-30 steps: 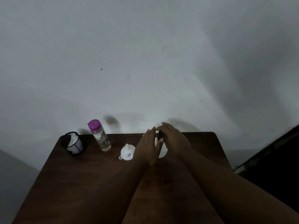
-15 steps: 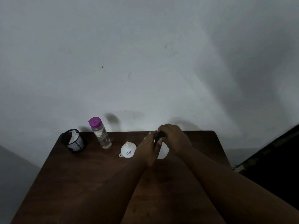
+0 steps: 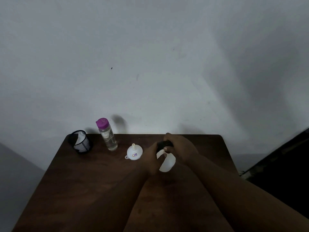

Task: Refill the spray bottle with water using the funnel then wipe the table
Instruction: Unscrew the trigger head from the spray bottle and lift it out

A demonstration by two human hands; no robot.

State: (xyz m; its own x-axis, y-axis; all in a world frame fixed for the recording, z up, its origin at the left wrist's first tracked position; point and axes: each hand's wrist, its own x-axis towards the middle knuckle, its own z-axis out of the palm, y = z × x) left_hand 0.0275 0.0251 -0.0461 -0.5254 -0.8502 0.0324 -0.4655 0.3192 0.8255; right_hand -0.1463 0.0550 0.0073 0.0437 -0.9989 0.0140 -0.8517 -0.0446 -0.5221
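Toward the far middle of the dark brown wooden table (image 3: 100, 190), we have both hands on the white translucent plastic spray bottle (image 3: 167, 162), which stands between them, tipped a little toward us. Our left hand (image 3: 151, 159) wraps the bottle's body from the left side, and our right hand (image 3: 179, 149) is clamped over its black spray head (image 3: 164, 144) from above and the right. We judge this to be the unscrewing step: the bottle's long axis runs roughly upright, so the twist goes around that axis, right hand turning, left hand bracing.

Just to the left of our left hand sits the small white plastic funnel (image 3: 134, 152), mouth down, spout up, apart from the bottle. Further left stands the clear water bottle with the purple cap (image 3: 107, 134), upright and capped, so the left hand is nearer to both. At the far left corner sits a black mesh cup holding a white cloth (image 3: 80, 144).
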